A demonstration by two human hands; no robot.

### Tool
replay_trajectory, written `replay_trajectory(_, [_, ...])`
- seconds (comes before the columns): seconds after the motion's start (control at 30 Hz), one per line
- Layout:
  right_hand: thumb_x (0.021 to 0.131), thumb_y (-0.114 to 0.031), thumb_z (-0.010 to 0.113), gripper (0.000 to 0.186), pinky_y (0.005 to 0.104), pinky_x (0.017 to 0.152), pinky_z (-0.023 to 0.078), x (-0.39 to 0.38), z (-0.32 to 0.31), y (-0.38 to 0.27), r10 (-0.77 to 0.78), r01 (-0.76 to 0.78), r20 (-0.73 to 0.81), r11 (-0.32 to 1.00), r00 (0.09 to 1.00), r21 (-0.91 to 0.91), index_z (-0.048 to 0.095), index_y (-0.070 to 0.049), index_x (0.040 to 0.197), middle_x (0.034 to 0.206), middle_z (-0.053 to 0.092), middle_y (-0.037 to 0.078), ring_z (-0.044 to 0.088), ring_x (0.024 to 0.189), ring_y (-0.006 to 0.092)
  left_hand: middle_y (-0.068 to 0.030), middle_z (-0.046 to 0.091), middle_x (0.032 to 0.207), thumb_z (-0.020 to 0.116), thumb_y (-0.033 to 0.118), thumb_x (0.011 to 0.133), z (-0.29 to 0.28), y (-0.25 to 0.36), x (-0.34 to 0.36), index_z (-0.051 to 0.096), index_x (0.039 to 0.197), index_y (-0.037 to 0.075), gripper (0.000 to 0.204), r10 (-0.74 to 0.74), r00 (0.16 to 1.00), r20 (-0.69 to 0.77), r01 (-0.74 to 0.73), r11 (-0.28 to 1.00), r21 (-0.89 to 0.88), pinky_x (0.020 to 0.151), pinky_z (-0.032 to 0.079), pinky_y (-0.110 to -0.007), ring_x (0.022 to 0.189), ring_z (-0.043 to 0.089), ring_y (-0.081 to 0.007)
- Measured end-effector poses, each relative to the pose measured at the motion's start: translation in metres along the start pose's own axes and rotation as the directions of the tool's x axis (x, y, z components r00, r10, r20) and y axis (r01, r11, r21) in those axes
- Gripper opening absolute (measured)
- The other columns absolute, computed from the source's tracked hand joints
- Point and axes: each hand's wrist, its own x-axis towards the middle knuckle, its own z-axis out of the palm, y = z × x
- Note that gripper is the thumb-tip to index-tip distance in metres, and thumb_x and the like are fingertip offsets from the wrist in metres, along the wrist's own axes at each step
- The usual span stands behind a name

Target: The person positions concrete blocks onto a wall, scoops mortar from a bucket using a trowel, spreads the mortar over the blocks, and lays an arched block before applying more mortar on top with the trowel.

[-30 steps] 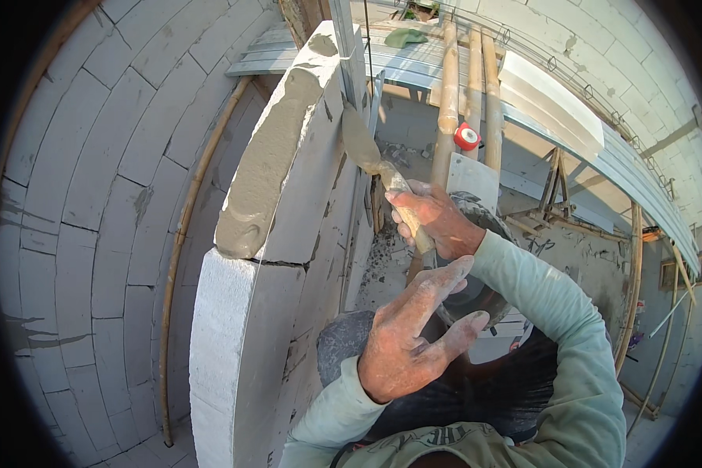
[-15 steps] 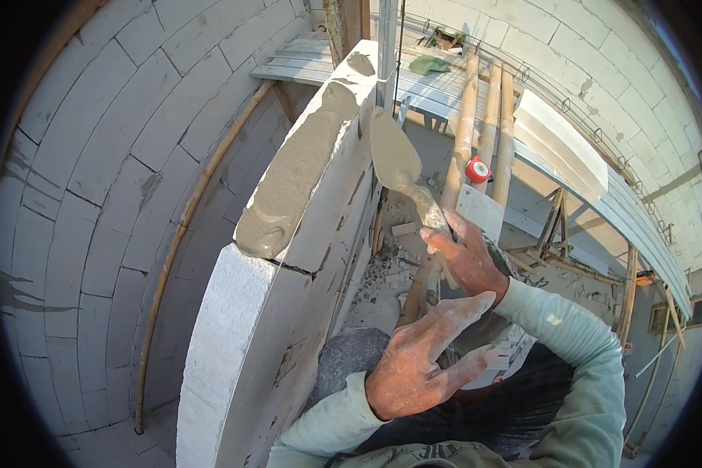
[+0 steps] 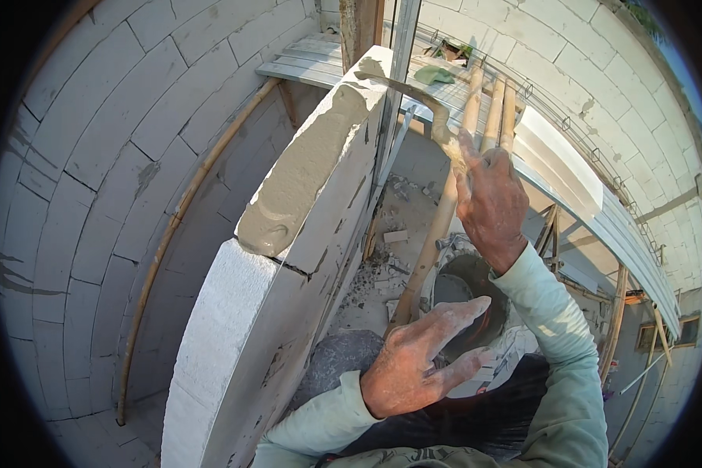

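A white block wall (image 3: 217,335) runs away from me, with a long bed of wet grey mortar (image 3: 296,175) on its far block. My right hand (image 3: 493,204) grips the handle of a trowel (image 3: 443,123), whose blade is turned nearly edge-on and reaches over the mortar-smeared far end of the block, by an upright metal profile (image 3: 401,43). My left hand (image 3: 417,363), dusty, hovers right of the wall with fingers spread and holds nothing. Below the hands is a dark bucket (image 3: 464,285), partly hidden behind them.
A curved-looking block wall (image 3: 101,195) with a leaning bamboo pole (image 3: 181,210) is at left. Beyond my wall, bamboo poles (image 3: 493,117) and metal sheeting (image 3: 639,234) form a raised platform, bearing a white slab (image 3: 561,160) and green cloth (image 3: 433,75). Rubble (image 3: 396,234) lies below.
My right hand and trowel have moved up and forward, the blade swinging from beside the block's side to over its top. My left hand stays spread. The view has shifted slightly.
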Motion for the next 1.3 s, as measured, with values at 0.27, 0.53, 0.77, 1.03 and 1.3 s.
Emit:
replay_trajectory(0.27, [0.081, -0.010, 0.054, 0.050, 0.0361, 0.063, 0.044, -0.005, -0.002, -0.011, -0.208, 0.179, -0.040, 0.912, 0.977, -0.369, 0.051, -0.014, 0.131, 0.088, 0.048, 0.011, 0.053, 0.078, 0.0239, -0.0224, 0.057, 0.121, 0.073, 0.012, 0.080, 0.003, -0.004, 0.002, 0.050, 0.127, -0.002, 0.055, 0.008, 1.000, -0.004, -0.008, 1.000, -0.004, 0.086, 0.051, -0.038, 0.104, 0.062, -0.0306])
replay_trajectory(0.53, [0.077, -0.012, 0.064, 0.057, 0.0372, 0.068, 0.049, 0.000, -0.051, -0.007, -0.067, 0.073, 0.054, 0.989, 0.996, -0.129, 0.050, -0.015, 0.132, 0.089, 0.048, 0.011, 0.057, 0.083, 0.0273, -0.0231, 0.058, 0.119, 0.074, 0.013, 0.079, 0.002, 0.000, -0.001, 0.050, 0.126, -0.003, 0.055, 0.043, 0.999, -0.023, -0.041, 0.998, 0.048, 0.086, 0.050, -0.037, 0.103, 0.062, -0.0302])
replay_trajectory(0.77, [0.077, -0.010, 0.065, 0.055, 0.0363, 0.065, 0.049, 0.015, -0.040, -0.002, -0.145, 0.139, -0.027, 0.978, 0.989, -0.157, 0.052, -0.015, 0.130, 0.089, 0.049, 0.012, 0.057, 0.079, 0.0271, -0.0228, 0.059, 0.117, 0.075, 0.012, 0.078, 0.000, 0.002, 0.001, 0.050, 0.127, -0.002, 0.056, -0.031, 0.999, -0.019, 0.032, 0.999, 0.037, 0.084, 0.051, -0.037, 0.102, 0.063, -0.0298])
replay_trajectory(1.03, [0.084, -0.015, 0.063, 0.047, 0.0353, 0.077, 0.049, 0.016, -0.052, 0.024, 0.060, -0.152, 0.215, 0.884, 0.975, 0.441, 0.051, -0.003, 0.128, 0.098, 0.060, 0.015, 0.061, 0.083, 0.0244, -0.0214, 0.058, 0.118, 0.073, 0.015, 0.080, -0.003, 0.000, -0.003, 0.048, 0.129, -0.001, 0.056, -0.034, 0.999, -0.037, 0.036, 0.997, 0.069, 0.086, 0.050, -0.039, 0.104, 0.061, -0.0315])
replay_trajectory(1.3, [0.087, -0.030, 0.059, 0.051, 0.0194, 0.046, 0.035, 0.024, -0.076, 0.024, 0.177, -0.596, 0.630, 0.584, 0.756, 0.551, 0.052, -0.001, 0.128, 0.071, 0.050, -0.002, 0.043, 0.053, 0.0046, -0.0213, 0.058, 0.117, 0.072, 0.016, 0.081, -0.008, -0.004, -0.005, 0.048, 0.129, 0.001, 0.056, -0.027, 0.999, -0.032, 0.029, 0.998, 0.059, 0.086, 0.051, -0.039, 0.103, 0.062, -0.0317])
